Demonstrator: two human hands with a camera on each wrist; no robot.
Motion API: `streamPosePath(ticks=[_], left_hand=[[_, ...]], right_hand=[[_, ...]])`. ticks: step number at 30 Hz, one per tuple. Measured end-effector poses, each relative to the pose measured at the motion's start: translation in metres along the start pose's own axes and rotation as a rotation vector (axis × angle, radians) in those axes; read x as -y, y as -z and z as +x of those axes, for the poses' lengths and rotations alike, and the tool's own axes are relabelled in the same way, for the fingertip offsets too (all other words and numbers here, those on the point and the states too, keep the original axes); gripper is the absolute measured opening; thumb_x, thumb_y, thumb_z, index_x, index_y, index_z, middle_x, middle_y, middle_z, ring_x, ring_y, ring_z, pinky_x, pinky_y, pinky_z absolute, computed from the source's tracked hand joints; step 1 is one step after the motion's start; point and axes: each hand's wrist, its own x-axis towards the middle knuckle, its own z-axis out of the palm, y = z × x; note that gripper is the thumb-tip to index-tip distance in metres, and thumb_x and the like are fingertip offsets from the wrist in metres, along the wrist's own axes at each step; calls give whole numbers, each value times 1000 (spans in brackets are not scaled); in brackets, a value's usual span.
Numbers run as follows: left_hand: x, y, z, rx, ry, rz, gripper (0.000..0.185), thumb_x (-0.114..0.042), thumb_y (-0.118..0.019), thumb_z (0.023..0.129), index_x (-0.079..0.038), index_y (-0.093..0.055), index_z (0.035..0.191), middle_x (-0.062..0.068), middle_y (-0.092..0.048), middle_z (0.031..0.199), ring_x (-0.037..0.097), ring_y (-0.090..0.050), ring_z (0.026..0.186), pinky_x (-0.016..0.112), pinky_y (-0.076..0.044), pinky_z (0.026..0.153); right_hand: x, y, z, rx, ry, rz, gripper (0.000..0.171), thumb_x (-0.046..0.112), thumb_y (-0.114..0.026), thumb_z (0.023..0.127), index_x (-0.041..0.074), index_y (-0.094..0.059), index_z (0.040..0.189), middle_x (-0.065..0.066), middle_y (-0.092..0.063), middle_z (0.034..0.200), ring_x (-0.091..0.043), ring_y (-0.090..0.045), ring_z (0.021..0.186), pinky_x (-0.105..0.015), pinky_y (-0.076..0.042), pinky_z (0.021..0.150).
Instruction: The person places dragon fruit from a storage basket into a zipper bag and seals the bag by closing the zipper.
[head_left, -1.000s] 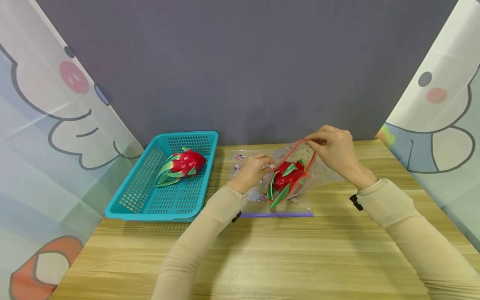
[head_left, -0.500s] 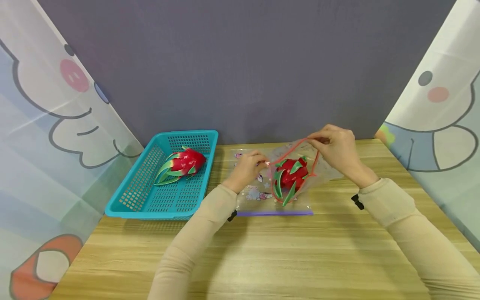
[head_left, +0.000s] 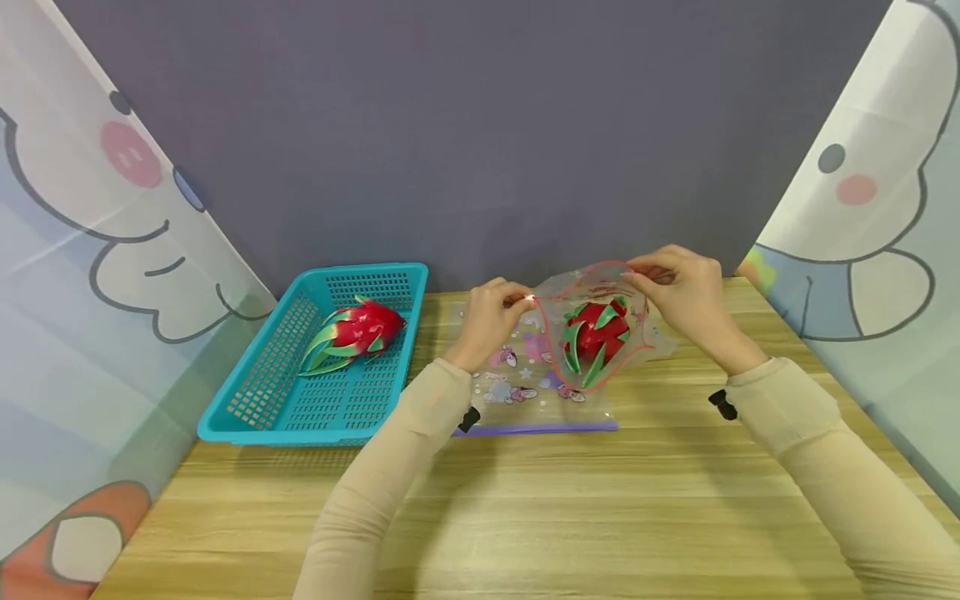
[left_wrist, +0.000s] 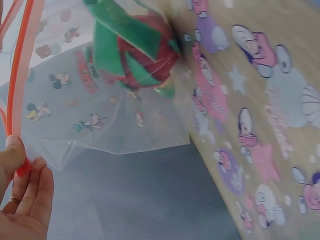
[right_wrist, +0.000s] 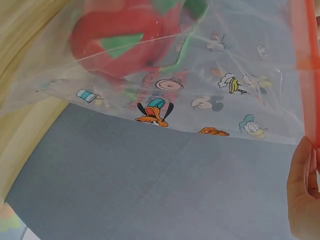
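A clear zip bag (head_left: 600, 333) with a red seal strip and cartoon prints is held up over the table. Inside it lies a red dragon fruit (head_left: 596, 333) with green scales, also seen through the plastic in the left wrist view (left_wrist: 132, 50) and the right wrist view (right_wrist: 120, 37). My left hand (head_left: 498, 321) pinches the seal's left end (left_wrist: 22, 165). My right hand (head_left: 686, 296) pinches the seal's right end (right_wrist: 305, 135). A second printed bag (head_left: 525, 392) with a purple strip lies flat beneath.
A teal mesh basket (head_left: 247, 408) stands at the left with another dragon fruit (head_left: 348, 329) in it. The wooden table (head_left: 525, 517) stretches toward me. A grey wall stands behind, with cartoon-print curtains on both sides.
Both hands have lifted the bag's mouth and pulled it wider apart. The dragon fruit has slid deeper into the bag and turned more upright.
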Motion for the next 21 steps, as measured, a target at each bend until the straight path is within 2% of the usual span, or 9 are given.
streamPosePath(ticks=[3,6,11,13,15,18,21], left_hand=[[-3,1,5,0,15,-1,19,-23,-71,79,-6,-73,88,4,-65,75,13,-61,68,18,-49,62],[-6,2,7,18,39,-6,19,-23,-70,79,-7,-73,89,4,-64,76,13,-62,69,18,-50,63],[-7,2,10,31,71,-20,20,-24,-71,79,-7,-73,90,4,-64,76,13,-62,70,18,-49,63],[-7,2,10,37,80,-31,20,-23,-70,80,-7,-73,90,4,-65,77,12,-63,70,18,-50,63],[-6,2,10,42,87,-43,19,-23,-70,80,-6,-73,90,4,-65,77,12,-63,70,18,-50,63],[-6,3,10,41,93,-59,19,-22,-71,80,-5,-72,90,5,-65,77,13,-64,70,18,-51,64],[-5,3,10,35,95,-61,20,-21,-70,79,-5,-72,90,6,-65,77,14,-64,70,19,-51,64]], right_hand=[[-1,5,-3,19,-61,43,16,9,-71,79,0,-72,91,-14,-66,83,22,-47,66,1,-40,61],[-2,11,-9,59,-134,93,18,11,-70,81,0,-70,96,-13,-66,89,21,-50,69,-1,-43,63],[-10,19,-29,169,-254,199,23,17,-69,82,4,-69,101,8,-66,94,14,-59,76,-6,-47,67],[-15,20,-40,204,-231,247,23,11,-70,80,2,-69,102,8,-66,96,11,-60,81,-7,-48,68],[-19,19,-49,224,-181,303,26,3,-72,76,-1,-68,101,1,-67,98,9,-61,86,-9,-50,70],[-23,12,-57,222,-60,376,30,-9,-74,68,-5,-68,98,-13,-65,98,4,-61,92,-12,-50,76],[-25,4,-60,198,8,394,30,-10,-76,64,-3,-69,93,-14,-66,92,2,-62,91,-13,-49,79]])
